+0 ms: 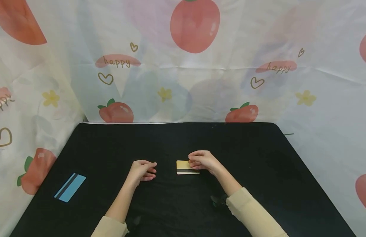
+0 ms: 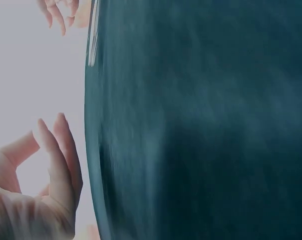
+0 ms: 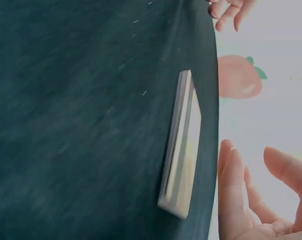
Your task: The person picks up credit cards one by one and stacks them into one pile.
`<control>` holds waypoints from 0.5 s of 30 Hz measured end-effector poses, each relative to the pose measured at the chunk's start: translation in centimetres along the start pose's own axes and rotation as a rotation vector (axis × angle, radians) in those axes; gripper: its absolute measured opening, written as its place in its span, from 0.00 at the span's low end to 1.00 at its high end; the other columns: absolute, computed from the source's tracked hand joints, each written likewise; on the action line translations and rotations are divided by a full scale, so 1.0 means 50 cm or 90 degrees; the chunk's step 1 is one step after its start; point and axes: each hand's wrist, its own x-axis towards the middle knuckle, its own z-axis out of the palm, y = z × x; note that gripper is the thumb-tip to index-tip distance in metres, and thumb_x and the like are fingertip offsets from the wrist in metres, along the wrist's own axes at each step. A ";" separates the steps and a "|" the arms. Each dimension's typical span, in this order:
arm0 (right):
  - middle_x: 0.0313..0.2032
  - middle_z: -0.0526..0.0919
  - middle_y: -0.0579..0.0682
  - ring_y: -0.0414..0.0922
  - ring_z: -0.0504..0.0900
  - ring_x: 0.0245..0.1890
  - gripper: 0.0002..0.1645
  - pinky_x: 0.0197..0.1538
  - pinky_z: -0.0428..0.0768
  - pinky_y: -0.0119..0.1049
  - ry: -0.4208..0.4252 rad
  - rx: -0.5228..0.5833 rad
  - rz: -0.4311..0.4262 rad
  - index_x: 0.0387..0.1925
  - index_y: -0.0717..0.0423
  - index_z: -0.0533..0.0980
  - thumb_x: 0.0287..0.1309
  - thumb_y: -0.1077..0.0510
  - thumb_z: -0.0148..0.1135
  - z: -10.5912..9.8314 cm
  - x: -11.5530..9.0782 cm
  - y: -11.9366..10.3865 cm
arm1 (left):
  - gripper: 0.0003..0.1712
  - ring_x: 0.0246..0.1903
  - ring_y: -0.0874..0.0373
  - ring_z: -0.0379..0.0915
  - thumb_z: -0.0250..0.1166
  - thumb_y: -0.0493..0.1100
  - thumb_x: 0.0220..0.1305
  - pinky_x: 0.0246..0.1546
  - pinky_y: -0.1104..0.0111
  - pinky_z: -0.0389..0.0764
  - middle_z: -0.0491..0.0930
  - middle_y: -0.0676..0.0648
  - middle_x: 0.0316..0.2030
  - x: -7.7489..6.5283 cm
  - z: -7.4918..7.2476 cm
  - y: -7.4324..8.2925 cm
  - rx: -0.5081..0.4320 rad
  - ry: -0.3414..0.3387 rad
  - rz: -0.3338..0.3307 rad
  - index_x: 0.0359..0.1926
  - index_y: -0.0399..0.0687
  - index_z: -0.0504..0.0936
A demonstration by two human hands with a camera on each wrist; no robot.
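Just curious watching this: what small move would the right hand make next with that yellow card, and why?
Probably close the fingers on the yellow card and lift it. The right hand sits over the card's right end, fingers apart in the wrist view, nothing gripped. The card lies flat on the black table; the left hand rests empty beside it.

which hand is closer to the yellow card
Right. The right hand sits at the yellow card, over its right end; the left hand rests on the black mat, apart from the card's left side.
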 end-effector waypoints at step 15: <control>0.42 0.80 0.62 0.51 0.82 0.40 0.22 0.47 0.80 0.43 -0.069 0.021 -0.029 0.54 0.68 0.70 0.60 0.60 0.56 0.090 0.044 -0.041 | 0.29 0.27 0.57 0.81 0.61 0.51 0.60 0.31 0.68 0.83 0.81 0.48 0.30 -0.042 -0.131 -0.017 -0.035 0.043 -0.011 0.53 0.32 0.70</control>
